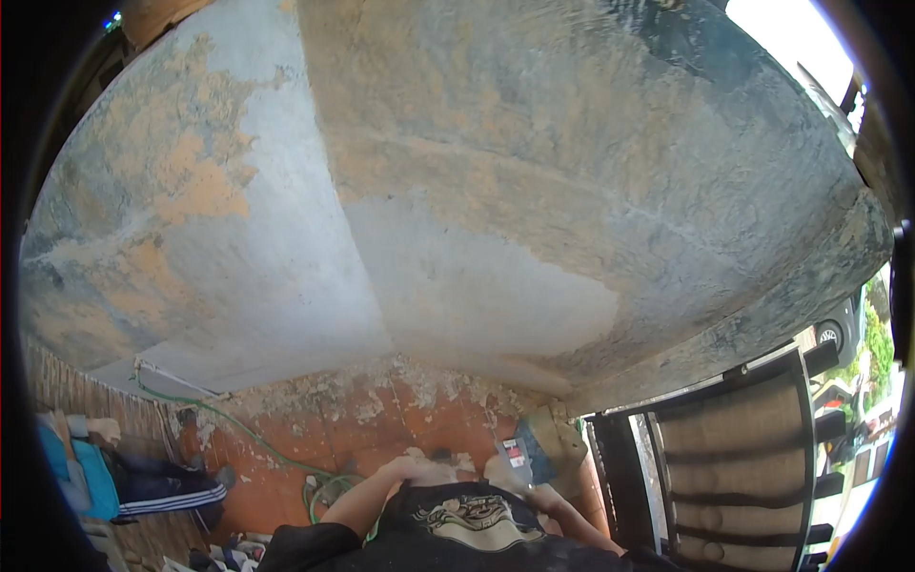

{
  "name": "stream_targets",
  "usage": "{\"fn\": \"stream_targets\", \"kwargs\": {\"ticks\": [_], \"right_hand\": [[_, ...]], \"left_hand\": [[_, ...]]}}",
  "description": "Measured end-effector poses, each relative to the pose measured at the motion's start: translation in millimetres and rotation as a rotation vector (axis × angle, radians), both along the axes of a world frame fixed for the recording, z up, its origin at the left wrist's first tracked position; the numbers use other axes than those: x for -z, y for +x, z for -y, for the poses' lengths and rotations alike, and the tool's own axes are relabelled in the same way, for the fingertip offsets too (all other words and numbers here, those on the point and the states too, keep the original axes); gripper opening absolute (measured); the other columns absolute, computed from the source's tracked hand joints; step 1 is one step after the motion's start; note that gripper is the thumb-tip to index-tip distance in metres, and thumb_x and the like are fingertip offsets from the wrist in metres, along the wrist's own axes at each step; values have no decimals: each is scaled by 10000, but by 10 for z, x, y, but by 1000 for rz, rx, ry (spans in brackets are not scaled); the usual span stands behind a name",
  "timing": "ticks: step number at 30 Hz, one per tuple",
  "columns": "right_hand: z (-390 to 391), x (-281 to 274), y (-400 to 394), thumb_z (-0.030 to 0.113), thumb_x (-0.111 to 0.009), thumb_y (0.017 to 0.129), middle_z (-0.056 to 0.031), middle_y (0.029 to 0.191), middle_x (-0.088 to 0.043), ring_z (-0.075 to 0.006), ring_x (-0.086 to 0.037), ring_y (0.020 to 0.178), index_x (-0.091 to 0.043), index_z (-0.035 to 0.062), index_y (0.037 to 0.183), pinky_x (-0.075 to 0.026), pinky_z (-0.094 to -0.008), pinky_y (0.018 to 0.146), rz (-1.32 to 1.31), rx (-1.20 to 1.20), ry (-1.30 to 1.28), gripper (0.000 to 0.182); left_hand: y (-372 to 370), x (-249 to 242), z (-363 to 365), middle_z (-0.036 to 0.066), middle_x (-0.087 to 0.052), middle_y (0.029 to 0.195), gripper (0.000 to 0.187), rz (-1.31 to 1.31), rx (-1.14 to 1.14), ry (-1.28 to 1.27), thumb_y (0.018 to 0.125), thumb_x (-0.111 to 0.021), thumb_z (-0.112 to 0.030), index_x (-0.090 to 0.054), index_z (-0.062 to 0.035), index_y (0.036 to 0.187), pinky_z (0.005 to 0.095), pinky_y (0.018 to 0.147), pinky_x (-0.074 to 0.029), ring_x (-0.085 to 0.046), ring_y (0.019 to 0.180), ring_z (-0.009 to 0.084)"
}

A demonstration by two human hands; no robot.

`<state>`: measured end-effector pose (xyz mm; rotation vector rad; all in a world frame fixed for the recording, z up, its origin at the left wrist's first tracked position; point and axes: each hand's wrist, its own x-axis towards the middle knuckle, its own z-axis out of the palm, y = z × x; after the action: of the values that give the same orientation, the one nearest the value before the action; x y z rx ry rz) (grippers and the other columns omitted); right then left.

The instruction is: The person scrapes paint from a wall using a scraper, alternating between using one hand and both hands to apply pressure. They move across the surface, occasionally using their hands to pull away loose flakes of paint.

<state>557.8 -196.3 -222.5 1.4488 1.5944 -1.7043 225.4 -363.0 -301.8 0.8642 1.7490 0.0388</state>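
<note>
- Low at the bottom edge of the view, the right hand (pixel 545 498) grips the handle of a scraper (pixel 518 456); its fingers are curled tight round the handle, and the flat blade points up and away from the body.
- Just left of it, the left hand (pixel 405 467) hangs at the end of a bent forearm, held in front of the person's dark printed shirt (pixel 467 520); it is too small and blurred to tell whether its fingers are spread or closed, or whether it holds anything.
- Behind the blade, close to the right hand, lies a crumpled tan cloth or bag (pixel 558 440) on the floor.
- Underfoot is a red tile floor (pixel 315 434), littered with pale flakes (pixel 419 381) that lie thickest along the foot of the wall.
- A green hose (pixel 257 440) snakes across the tiles from the left and coils near the left arm.
- Above all this rises a corner of wall (pixel 457 191), grey and mottled with orange patches; a paler, bare patch (pixel 477 296) sits on the right face just above the floor.
- At far left another person (pixel 133 481) sits low by a brick wall, in a blue top and dark trousers with white stripes.
- At right stands a dark metal gate (pixel 734 467), with a parked car (pixel 839 329) beyond it.
</note>
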Motion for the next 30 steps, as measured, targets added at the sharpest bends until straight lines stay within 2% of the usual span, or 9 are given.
{"fn": "stream_targets", "kwargs": {"ticks": [1, 5, 10, 12, 14, 23, 24, 26, 30], "right_hand": [[3, 183, 158, 331, -596, 891, -43, 539, -549, -148, -525, 458, -587, 50, 582, -393, -316, 430, -75, -19, -31, 418], [217, 1651, 1111, 247, -595, 864, -90, 602, -610, -170, -583, 483, -695, 10, 822, -457, -327, 447, -705, -294, 511, 260], [231, 1395, 1569, 261, -666, 809, -100, 857, -701, -226, -628, 772, -706, -5, 936, -503, -404, 695, -234, -19, 149, 298], [-113, 1377, 1885, 266, -664, 811, -101, 851, -699, -227, -630, 773, -704, -3, 936, -504, -407, 697, -221, -48, 132, 299], [-439, 1366, 2194, 271, -662, 814, -101, 845, -698, -228, -632, 774, -702, -1, 936, -504, -410, 698, -215, -111, 92, 301], [-1140, 1711, 2443, 293, -653, 826, -103, 818, -689, -232, -643, 778, -693, 7, 934, -506, -422, 704, -308, -490, -153, 308], [-1158, 1655, 2472, 295, -652, 827, -103, 815, -688, -232, -644, 778, -692, 8, 934, -506, -424, 705, -307, -525, -183, 309], [-1106, 1598, 2516, 300, -650, 830, -103, 809, -686, -233, -646, 779, -689, 10, 934, -507, -426, 706, -305, -574, -246, 311], [-1238, 1313, 1875, 311, -643, 835, -108, 803, -684, -241, -651, 780, -687, 12, 932, -507, -433, 709, -318, -587, -332, 318]], "left_hand": [[-160, 663, 291, 255, -674, 1123, 837, -1, 44, -139, 818, -522, -680, -627, 61, 1194, 398, 840, -545, -685, 985, 358], [166, 247, 26, 233, -641, 1219, 737, -45, 63, -79, 804, -603, -599, -615, -11, 1248, 411, 956, -476, -611, 1147, 370], [434, 1368, -291, 186, -636, 1171, 561, -70, 383, 133, 810, -645, -441, -617, -38, 1199, 358, 962, -440, -570, 1159, 303], [648, 633, -446, 142, -642, 1152, 424, 69, 73, -271, 867, -619, -358, -646, -53, 1160, 344, 926, -458, -588, 1123, 285], [818, 435, -342, 161, -695, 1081, 516, 760, -237, 351, 942, -517, -509, -658, -63, 1160, 393, 831, -494, -664, 914, 292], [1283, 166, -336, 150, -709, 1035, 497, 266, 367, -230, 949, -521, -489, -671, -49, 1125, 395, 824, -500, -667, 925, 282], [1621, 900, 303, 150, -709, 1035, 497, 271, 357, -243, 949, -521, -489, -671, -49, 1125, 395, 824, -500, -667, 925, 282], [1900, 645, 820, 137, -709, 1035, 456, 112, 11, 396, 965, -514, -440, -666, -44, 1134, 394, 836, -495, -669, 908, 272], [1422, 1106, 788, 122, -699, 997, 397, 132, 159, 374, 957, -515, -380, -657, -40, 1105, 394, 814, -494, -660, 880, 261]]}}
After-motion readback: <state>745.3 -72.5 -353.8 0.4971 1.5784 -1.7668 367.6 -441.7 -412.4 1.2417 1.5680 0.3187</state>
